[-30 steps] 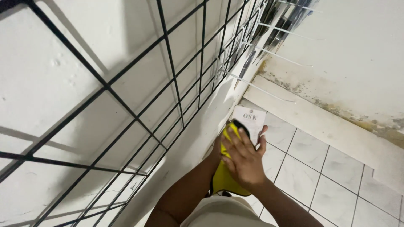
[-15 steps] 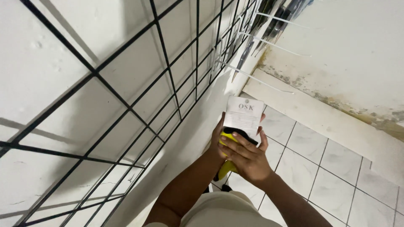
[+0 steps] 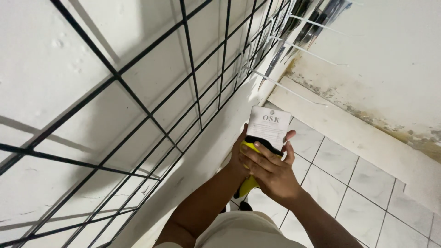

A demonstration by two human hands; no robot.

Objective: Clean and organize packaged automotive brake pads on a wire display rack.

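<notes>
Right hand (image 3: pixel 271 172): fingers curled over the yellow item (image 3: pixel 250 183), gripping it.
Left hand (image 3: pixel 238 154): wrapped around it from 9 o'clock.
Card (image 3: pixel 268 126): atop item, at 12 o'clock.
Grid (image 3: pixel 183 92): at 10 o'clock.

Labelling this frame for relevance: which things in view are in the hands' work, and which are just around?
In hand:
- white card topping a yellow and black item, details unclear
- right hand, over the front
- left hand, behind, mostly hidden

Just around:
- black wire grid on the wall
- white hooks with dark packets
- tiled floor
</notes>
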